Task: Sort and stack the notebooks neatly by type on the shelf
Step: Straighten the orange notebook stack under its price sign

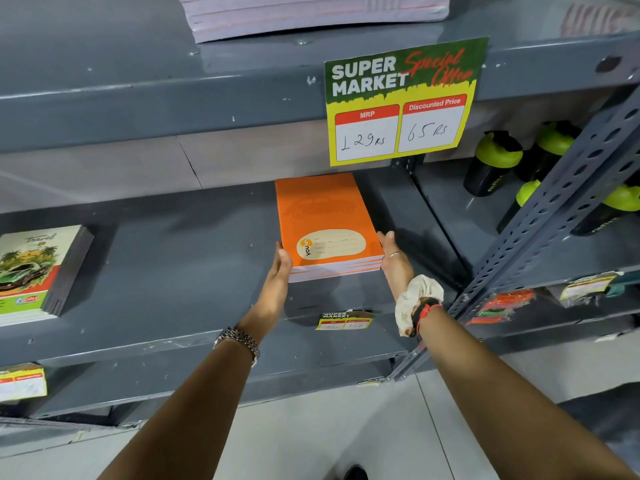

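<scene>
A small stack of orange notebooks (325, 220) lies flat on the grey metal shelf (173, 271), right of its middle. My left hand (277, 282) presses against the stack's near left corner and my right hand (394, 265) against its near right side, so both hands clasp the stack between them. A second stack of notebooks with a travel picture cover (38, 271) lies at the shelf's far left. A pile of pale pink notebooks (311, 15) rests on the shelf above.
A green and yellow price sign (401, 102) hangs from the upper shelf edge above the orange stack. A slotted metal upright (554, 216) runs diagonally at the right. Beyond it stand black shaker bottles with green lids (495, 161). Small price tags are stuck on the shelf fronts.
</scene>
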Available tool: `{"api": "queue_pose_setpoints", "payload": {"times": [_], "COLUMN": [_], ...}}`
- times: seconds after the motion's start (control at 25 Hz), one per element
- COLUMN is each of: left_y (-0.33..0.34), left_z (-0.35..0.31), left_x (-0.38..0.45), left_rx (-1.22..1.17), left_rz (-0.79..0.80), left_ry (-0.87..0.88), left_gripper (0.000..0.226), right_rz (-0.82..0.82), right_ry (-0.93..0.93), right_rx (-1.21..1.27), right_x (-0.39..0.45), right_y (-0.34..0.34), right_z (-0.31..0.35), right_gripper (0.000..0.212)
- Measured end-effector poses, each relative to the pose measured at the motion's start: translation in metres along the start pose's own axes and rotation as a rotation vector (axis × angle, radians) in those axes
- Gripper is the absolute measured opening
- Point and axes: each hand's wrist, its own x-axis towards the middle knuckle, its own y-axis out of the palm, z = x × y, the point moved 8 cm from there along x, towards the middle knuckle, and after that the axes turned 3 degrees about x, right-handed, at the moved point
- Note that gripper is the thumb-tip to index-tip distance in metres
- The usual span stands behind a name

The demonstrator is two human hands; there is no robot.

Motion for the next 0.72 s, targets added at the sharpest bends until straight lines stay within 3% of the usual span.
{"api": "queue_pose_setpoints", "payload": {"times": [0.08,0.2,0.44,0.72], "left_y": [-0.009,-0.026,-0.03,-0.033], "left_z": [0.003,0.016,0.008,0.008], "left_x": [0.002,-0.001,-0.005,-0.003], "left_rx": [0.132,0.31,0.479,0.563], "left_rz": [-0.033,-0.13,-0.32,-0.349], "left_ry": [0.114,0.145,0.143,0.181], "left_gripper": [0.054,0.049,0.042,0.042], "right_rz": [0.051,0.109,0.049,-0.026], "right_ry": [-0.115,-0.252,-0.243,-0.288], "right_rx": [-0.131,-0.294,-0.368,-0.391], "right_x": [-0.005,-0.009,-0.005,0.0], "right_y": [-0.003,-0.006,-0.009,-0.015], "right_z": [0.001,-0.007,-0.014,-0.015], "right_gripper": [0.042,0.052,0.066,0.054]}}
